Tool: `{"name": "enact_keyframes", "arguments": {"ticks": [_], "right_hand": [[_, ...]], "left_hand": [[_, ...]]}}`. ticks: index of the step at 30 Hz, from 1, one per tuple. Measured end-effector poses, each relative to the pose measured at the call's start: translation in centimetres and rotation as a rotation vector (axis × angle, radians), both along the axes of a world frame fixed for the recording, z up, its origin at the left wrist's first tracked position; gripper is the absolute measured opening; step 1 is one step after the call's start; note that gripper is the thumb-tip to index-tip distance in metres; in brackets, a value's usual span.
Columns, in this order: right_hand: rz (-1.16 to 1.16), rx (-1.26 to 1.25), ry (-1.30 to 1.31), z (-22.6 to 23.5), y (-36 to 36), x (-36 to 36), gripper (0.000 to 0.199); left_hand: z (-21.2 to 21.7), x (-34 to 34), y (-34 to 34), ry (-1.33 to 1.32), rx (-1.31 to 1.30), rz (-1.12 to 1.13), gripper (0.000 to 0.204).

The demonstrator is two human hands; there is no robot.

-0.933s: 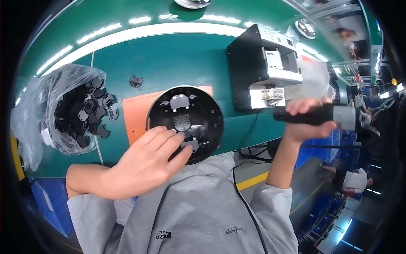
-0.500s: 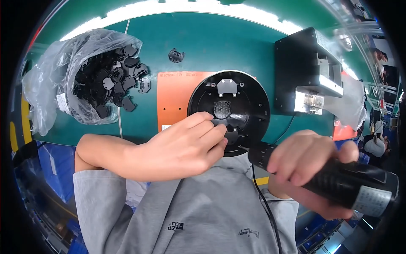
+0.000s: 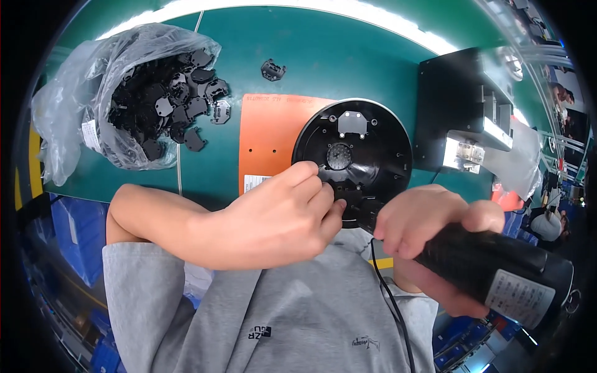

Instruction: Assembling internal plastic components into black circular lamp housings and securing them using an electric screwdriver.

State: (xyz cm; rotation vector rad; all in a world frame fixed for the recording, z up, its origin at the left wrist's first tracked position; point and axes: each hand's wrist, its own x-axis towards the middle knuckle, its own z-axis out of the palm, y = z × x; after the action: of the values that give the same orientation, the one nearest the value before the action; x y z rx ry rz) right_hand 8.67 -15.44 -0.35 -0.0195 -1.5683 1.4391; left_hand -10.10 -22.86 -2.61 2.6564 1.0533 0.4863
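Observation:
A round black housing (image 3: 385, 143) lies tilted in front of me, with a light-faced bracket plate (image 3: 353, 124) fixed at its far side and a perforated round disc (image 3: 339, 156) at its middle. My left hand (image 3: 289, 211) rests over its near left part, fingers bent and closed; whatever is between them is hidden. Beside the thumb, a dark bracket (image 3: 353, 195) sits in the near part of the housing. My right hand (image 3: 423, 217) is wrapped around a corded black electric screwdriver (image 3: 497, 261), whose nose points at the near edge of the housing; its tip is hidden.
At the left, a clear plastic bag (image 3: 68, 118) spills several black brackets (image 3: 193, 109). One loose bracket (image 3: 272, 69) lies farther back on the green table (image 3: 336, 56). An orange sheet (image 3: 264, 124) reaches under the housing. To the right stands a black box-shaped machine (image 3: 448, 105) with a metal block in front.
The screwdriver has moved left, its nose now closer to the dark bracket. My left hand has stayed by the housing. The view has shifted slightly, so the table things appear farther right.

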Motion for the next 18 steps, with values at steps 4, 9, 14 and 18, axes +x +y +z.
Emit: {"name": "enact_keyframes", "arguments": {"ticks": [4,9,14,18], "right_hand": [[-0.091,-0.128,0.153,0.1,-0.6,1.1,0.081],[-0.602,-0.013,0.192,2.9,2.2,9.5,0.085],[-0.987,-0.028,0.084,0.6,6.9,12.5,0.079],[-1.002,-0.075,-0.027,0.2,6.5,12.4,0.077]], "left_hand": [[-0.4,0.2,0.7,-0.074,0.041,-0.032,0.027],[0.1,-0.3,0.4,-0.05,-0.009,-0.038,0.029],[0.3,-0.5,0.6,-0.026,0.036,-0.072,0.029],[0.2,-0.5,0.7,-0.04,0.057,-0.061,0.028]]}}
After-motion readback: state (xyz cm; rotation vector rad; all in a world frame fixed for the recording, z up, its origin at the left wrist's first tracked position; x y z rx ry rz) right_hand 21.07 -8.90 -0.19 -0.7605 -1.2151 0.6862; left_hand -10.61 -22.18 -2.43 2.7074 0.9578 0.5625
